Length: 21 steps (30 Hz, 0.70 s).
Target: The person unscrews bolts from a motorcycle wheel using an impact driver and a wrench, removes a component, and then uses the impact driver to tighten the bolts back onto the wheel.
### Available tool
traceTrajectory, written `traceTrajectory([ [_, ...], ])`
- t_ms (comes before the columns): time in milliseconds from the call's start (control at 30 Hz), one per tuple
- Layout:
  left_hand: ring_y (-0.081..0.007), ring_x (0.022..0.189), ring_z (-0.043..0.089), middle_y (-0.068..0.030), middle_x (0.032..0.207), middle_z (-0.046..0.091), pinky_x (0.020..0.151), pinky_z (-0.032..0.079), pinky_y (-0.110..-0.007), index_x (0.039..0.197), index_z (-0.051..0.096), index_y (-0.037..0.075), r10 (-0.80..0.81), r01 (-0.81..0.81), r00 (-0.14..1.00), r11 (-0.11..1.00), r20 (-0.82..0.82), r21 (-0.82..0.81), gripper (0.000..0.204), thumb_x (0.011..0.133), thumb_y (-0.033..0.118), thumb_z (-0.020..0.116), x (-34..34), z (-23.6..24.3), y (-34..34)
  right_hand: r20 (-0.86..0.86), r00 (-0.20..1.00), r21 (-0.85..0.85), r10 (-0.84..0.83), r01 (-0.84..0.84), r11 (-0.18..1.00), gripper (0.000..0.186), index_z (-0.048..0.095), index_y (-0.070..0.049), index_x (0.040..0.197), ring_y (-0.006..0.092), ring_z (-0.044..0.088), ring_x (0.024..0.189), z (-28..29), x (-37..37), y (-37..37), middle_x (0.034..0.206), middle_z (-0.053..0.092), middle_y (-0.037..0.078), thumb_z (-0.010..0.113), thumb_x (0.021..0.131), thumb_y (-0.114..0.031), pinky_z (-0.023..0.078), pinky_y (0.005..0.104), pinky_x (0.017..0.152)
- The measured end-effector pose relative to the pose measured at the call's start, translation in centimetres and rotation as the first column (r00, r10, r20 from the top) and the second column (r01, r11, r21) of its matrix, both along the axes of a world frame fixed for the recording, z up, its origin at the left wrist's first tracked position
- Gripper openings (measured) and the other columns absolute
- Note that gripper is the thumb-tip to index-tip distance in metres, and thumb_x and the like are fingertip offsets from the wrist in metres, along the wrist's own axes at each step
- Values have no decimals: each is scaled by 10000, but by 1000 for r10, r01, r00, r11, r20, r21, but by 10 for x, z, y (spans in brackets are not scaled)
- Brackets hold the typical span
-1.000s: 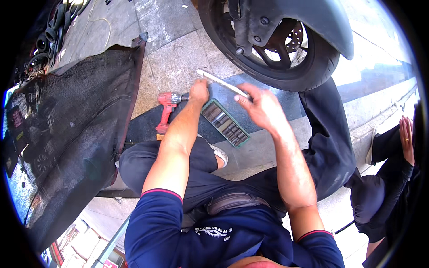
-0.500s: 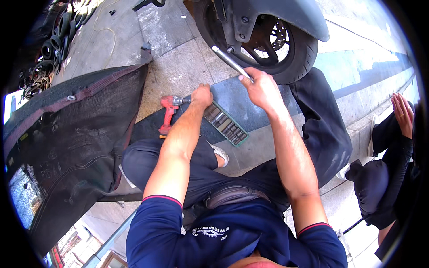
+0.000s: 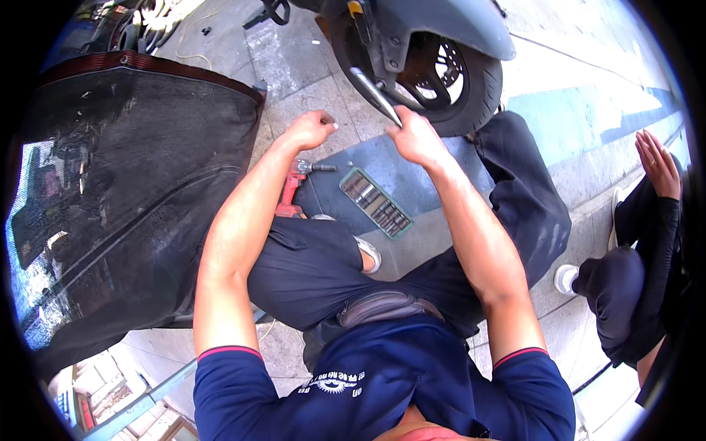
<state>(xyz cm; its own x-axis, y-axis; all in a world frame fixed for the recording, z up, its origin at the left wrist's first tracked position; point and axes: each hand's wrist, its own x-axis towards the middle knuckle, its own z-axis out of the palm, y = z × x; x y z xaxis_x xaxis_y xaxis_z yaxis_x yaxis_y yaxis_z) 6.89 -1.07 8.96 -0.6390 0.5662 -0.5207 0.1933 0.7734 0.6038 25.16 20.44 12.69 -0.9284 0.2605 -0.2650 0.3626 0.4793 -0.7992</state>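
Note:
My right hand (image 3: 412, 136) is closed on a long silver metal bar (image 3: 373, 91), angled up toward the scooter's front wheel (image 3: 476, 99). My left hand (image 3: 312, 131) is curled above a red cordless impact wrench (image 3: 293, 192), with something small and pale at its fingertips that I cannot make out. The wrench lies on its side on the ground, partly behind my left forearm. Between my forearms a green case of sockets (image 3: 375, 202) lies open on the dark paving.
A black mat or cover (image 3: 132, 191) fills the left side, with tyres (image 3: 140, 26) beyond it. A grey fender (image 3: 456, 37) overhangs the wheel. At the right another person's hand (image 3: 654, 162) and dark-clothed legs are close by. My own legs surround the case.
My left hand has moved up and left, away from the socket case and impact wrench. My right hand has risen with the bar toward the wheel.

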Motion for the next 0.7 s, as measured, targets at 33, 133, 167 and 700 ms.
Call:
traceTrajectory([
  [33, -302, 1043, 705, -190, 1075, 734, 893, 556, -408, 1207, 682, 39, 237, -318, 909, 926, 343, 203, 388, 964, 338, 635, 10, 30, 17, -47, 997, 45, -66, 68, 997, 457, 590, -62, 1341, 401, 685, 1032, -3, 0, 6, 1056, 710, 260, 626, 898, -167, 519, 442, 890],
  [133, -230, 949, 697, -149, 977, 725, 821, 557, -370, 1179, 697, 43, 505, -691, 718, 601, 479, 403, 365, 1014, 346, 580, 44, 70, 27, -60, 988, -227, 144, -154, 962, 471, 560, -29, 1345, 344, 716, 904, 42, 10, -20, 1004, 708, 253, 568, 881, -108, 558, 402, 811],
  [167, -208, 897, 680, -128, 929, 710, 786, 553, -361, 1162, 699, 40, 503, -634, 774, 631, 386, 447, 364, 1022, 349, 569, 47, 74, 27, -12, 977, -389, 213, -201, 899, 455, 566, -8, 1327, 313, 724, 837, 65, 12, -25, 976, 708, 241, 549, 881, -96, 574, 383, 768],
  [700, -243, 820, 675, -130, 1009, 640, 687, 573, -360, 1227, 525, 21, 241, -546, 562, 826, 791, 136, 443, 1058, 411, 399, 149, 47, 21, -149, 932, -405, 331, -363, 839, 268, 549, -23, 986, 137, 601, 799, 84, 12, -22, 886, 606, 43, 713, 963, -234, 520, 305, 723],
])
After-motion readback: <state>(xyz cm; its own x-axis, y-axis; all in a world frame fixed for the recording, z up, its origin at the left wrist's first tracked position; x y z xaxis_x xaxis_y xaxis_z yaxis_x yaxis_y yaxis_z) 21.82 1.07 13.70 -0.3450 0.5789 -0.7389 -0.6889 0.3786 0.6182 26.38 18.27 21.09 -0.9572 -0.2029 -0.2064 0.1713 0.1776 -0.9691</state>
